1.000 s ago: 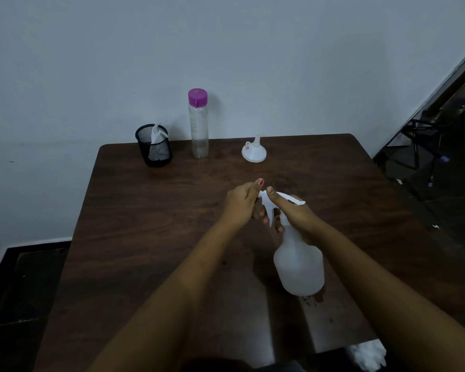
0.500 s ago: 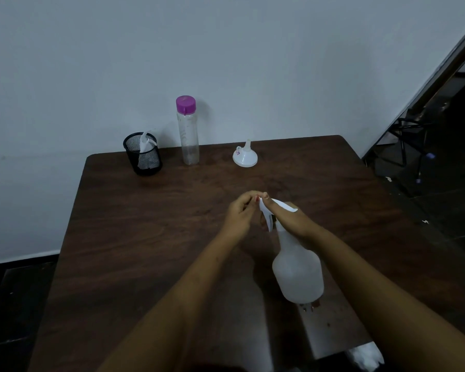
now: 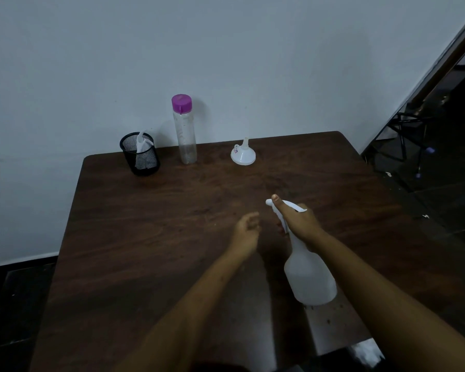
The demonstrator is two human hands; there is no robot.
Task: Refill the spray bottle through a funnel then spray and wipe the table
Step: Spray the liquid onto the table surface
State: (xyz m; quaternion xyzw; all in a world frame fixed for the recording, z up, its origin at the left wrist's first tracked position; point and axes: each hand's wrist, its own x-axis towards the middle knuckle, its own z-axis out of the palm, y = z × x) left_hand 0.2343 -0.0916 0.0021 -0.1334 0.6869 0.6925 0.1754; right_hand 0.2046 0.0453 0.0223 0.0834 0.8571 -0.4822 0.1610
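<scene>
A translucent white spray bottle (image 3: pixel 309 277) stands on the dark wooden table (image 3: pixel 145 237), near its front right. My right hand (image 3: pixel 298 222) grips the bottle's neck and white trigger head, thumb along the top of the nozzle. My left hand (image 3: pixel 246 232) hovers just left of the bottle, fingers loosely curled, holding nothing. A white funnel (image 3: pixel 243 154) rests upside down, spout up, at the back of the table. A tall clear bottle with a purple cap (image 3: pixel 184 130) stands left of the funnel. A white cloth (image 3: pixel 367 353) shows at the table's near right edge.
A black mesh cup (image 3: pixel 140 154) with white items inside sits at the back left corner. The table stands against a pale wall. Dark floor and black metal legs (image 3: pixel 414 135) lie off to the right.
My left hand has let go of the spray head and drawn back to the left. My right hand keeps its grip on the bottle. The view has tilted slightly.
</scene>
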